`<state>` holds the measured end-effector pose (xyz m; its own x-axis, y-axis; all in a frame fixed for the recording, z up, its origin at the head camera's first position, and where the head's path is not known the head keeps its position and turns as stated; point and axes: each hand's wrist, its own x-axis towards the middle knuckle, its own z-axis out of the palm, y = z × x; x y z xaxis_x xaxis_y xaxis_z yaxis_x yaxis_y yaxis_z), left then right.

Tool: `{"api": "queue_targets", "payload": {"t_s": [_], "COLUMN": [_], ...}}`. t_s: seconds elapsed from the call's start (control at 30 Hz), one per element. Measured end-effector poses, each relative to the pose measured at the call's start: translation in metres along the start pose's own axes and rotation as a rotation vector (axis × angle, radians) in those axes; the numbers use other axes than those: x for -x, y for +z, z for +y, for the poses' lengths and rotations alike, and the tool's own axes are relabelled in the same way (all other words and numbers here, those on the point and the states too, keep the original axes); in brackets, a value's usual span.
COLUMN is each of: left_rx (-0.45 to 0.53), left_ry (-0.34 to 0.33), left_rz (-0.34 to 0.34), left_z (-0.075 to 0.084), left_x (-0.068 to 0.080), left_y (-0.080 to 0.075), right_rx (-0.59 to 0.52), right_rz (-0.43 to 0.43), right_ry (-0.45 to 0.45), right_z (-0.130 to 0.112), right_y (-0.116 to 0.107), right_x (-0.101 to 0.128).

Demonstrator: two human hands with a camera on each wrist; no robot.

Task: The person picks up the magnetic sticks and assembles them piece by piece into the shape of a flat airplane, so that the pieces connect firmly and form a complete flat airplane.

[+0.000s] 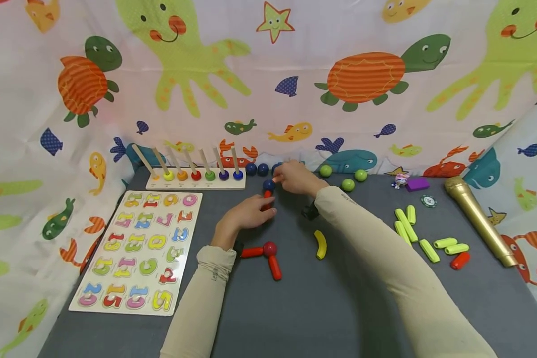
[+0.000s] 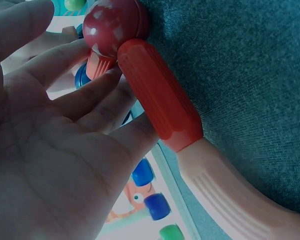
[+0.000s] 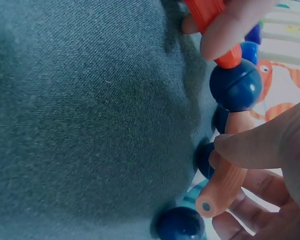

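Observation:
My left hand pinches a red rod whose far end meets a dark blue ball. On the ball's other side, my right hand grips a curved orange rod between thumb and fingers; its end touches the blue ball. Nearer on the table lies a red ball with two red rods meeting it. In the left wrist view, a pale curved rod lines up with one red rod; whether they are joined I cannot tell.
Loose blue balls and a pegged counting board stand along the back. A number puzzle lies left. A yellow curved rod, green balls, yellow-green rods and a gold microphone lie right.

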<state>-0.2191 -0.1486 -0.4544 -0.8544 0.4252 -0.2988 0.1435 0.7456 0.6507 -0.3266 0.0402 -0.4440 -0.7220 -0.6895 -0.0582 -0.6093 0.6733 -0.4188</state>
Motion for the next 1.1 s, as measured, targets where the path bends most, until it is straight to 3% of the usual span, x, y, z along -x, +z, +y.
{"api": "queue_targets", "payload": {"t_s": [0.13, 0.17, 0.37, 0.4, 0.57, 0.77, 1.0, 1.1], "left_rx": [0.008, 0.018, -0.02, -0.039, -0.066, -0.092, -0.315, -0.344], "left_ry": [0.02, 0.043, 0.059, 0.033, -0.047, -0.197, -0.246, -0.257], "left_rz": [-0.015, -0.01, 0.005, 0.006, 0.084, 0.259, 0.267, 0.316], "left_z": [0.003, -0.008, -0.006, 0.004, 0.006, 0.017, 0.027, 0.027], "left_x": [-0.005, -0.014, -0.016, -0.008, -0.015, -0.045, -0.082, -0.093], "left_y": [-0.001, 0.002, -0.004, -0.009, -0.019, -0.019, 0.0, 0.004], "right_rx": [0.089, 0.096, 0.089, 0.092, 0.122, 0.128, 0.284, 0.333], "right_rz": [0.016, 0.02, 0.072, 0.089, 0.159, 0.131, 0.137, 0.113], "right_ry": [-0.007, -0.005, -0.003, -0.001, 0.091, 0.174, 0.125, 0.118], "right_z": [0.002, 0.003, 0.014, 0.017, 0.036, 0.052, 0.055, 0.055], "right_y": [-0.001, -0.001, -0.005, -0.006, -0.014, -0.007, 0.007, 0.003], "right_x": [-0.001, 0.0, 0.01, 0.013, 0.026, 0.034, 0.032, 0.034]}}
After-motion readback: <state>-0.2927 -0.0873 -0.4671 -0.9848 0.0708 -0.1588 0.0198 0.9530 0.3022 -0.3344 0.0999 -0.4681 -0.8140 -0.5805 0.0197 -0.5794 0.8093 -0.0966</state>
